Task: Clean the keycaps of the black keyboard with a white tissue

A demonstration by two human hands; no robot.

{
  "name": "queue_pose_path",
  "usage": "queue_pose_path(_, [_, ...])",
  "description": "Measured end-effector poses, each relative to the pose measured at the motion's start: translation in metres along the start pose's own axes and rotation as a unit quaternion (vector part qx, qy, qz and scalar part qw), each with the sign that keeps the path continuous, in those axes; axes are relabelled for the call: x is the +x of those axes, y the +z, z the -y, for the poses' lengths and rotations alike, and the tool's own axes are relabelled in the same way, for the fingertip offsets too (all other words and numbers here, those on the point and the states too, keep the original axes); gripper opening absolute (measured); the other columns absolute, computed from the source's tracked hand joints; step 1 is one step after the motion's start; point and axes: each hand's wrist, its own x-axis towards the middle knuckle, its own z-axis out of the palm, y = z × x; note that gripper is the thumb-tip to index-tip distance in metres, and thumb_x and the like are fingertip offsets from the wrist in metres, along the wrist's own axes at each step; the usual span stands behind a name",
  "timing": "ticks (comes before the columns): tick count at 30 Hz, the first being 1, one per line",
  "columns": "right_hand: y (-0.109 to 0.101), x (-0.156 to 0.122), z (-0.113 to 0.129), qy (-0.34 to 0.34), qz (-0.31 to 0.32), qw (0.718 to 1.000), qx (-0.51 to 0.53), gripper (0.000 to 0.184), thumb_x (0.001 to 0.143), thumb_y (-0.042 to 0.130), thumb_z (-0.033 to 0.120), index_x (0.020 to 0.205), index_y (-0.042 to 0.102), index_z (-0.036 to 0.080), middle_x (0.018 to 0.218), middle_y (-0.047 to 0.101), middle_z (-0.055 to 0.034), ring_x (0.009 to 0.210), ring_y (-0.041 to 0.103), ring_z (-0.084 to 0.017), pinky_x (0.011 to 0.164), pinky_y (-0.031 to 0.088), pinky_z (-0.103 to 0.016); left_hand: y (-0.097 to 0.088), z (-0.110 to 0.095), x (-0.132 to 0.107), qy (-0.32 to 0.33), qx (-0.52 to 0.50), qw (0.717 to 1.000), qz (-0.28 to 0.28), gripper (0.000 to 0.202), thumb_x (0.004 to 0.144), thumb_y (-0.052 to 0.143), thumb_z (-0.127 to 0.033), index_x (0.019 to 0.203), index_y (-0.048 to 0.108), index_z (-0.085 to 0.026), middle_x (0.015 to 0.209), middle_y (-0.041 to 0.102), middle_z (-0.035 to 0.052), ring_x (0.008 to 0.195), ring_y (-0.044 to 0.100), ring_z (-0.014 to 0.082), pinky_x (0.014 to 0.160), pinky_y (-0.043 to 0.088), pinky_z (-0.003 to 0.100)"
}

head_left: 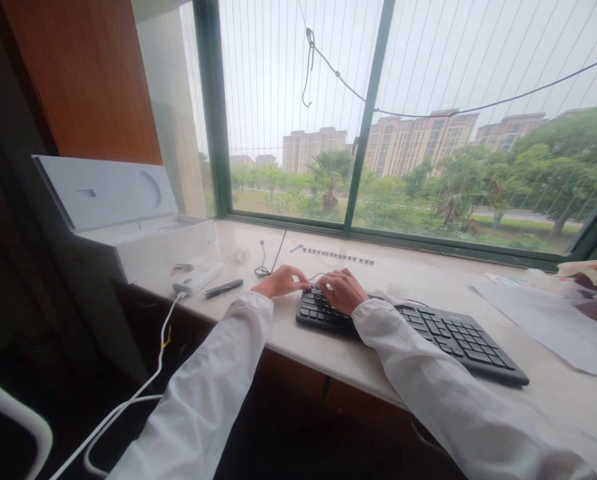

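A black keyboard [471, 340] lies at a slant along the front of the pale ledge. At its far left corner my left hand [281, 281] reaches in from the left, thumb and forefinger closed into a loop with their tips together. Whatever those tips grip is too small to make out. My right hand [343, 291] is over the keyboard's left part, its fingers curled down towards the top keys and close to the left fingertips. Anything between the right fingers is hidden. Beyond both hands, several small dark keycaps [338, 255] stand in a row.
A black pen [223, 289] and a coiled dark cable [262, 270] lie left of my hands. Farther left are a white adapter [196, 277] with a white cord and an open white box [163, 243]. Paper sheets [543, 323] lie right, and a window [298, 133] rises behind.
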Motion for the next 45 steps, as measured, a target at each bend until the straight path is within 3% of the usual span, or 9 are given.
queue_pose_path(15, [0.012,-0.005,0.001,-0.013,-0.001,1.0,0.027,0.024,0.094,0.049,0.024,0.104,0.071,0.027,0.092,0.07,-0.0038,0.086,0.06,-0.017,0.081,0.031,-0.032,-0.004,0.002,-0.002,0.02,-0.02,1.0,0.002,0.028,0.074,0.074,-0.045,0.081,0.078,-0.018,0.081,0.074,0.0056,0.077,0.062,0.014,0.065,0.041,0.023])
queue_pose_path(32, [0.013,-0.001,0.006,0.016,0.011,0.998,0.058,0.024,0.094,0.052,0.032,0.092,0.075,0.027,0.095,0.072,-0.0034,0.09,0.063,-0.016,0.084,0.033,-0.034,-0.002,0.006,-0.003,0.008,-0.035,0.999,0.018,0.036,0.075,0.07,-0.052,0.075,0.077,-0.017,0.08,0.072,0.0068,0.074,0.06,0.0144,0.064,0.042,0.024])
queue_pose_path(38, [0.013,-0.001,0.006,0.026,0.004,0.997,0.066,0.027,0.095,0.049,0.034,0.089,0.075,0.027,0.093,0.072,-0.0026,0.088,0.063,-0.016,0.082,0.033,-0.033,-0.004,0.003,-0.003,0.011,-0.024,1.0,0.015,0.028,0.074,0.074,-0.045,0.083,0.079,-0.019,0.084,0.073,0.0068,0.079,0.061,0.0154,0.067,0.042,0.024])
queue_pose_path(45, [0.012,-0.002,0.006,0.013,0.005,0.999,0.051,0.025,0.095,0.051,0.033,0.09,0.075,0.027,0.093,0.072,-0.0031,0.088,0.064,-0.016,0.082,0.034,-0.033,-0.005,0.001,-0.002,0.021,-0.011,1.0,0.012,0.023,0.075,0.074,-0.041,0.083,0.079,-0.02,0.08,0.072,0.0059,0.071,0.058,0.0133,0.065,0.041,0.024])
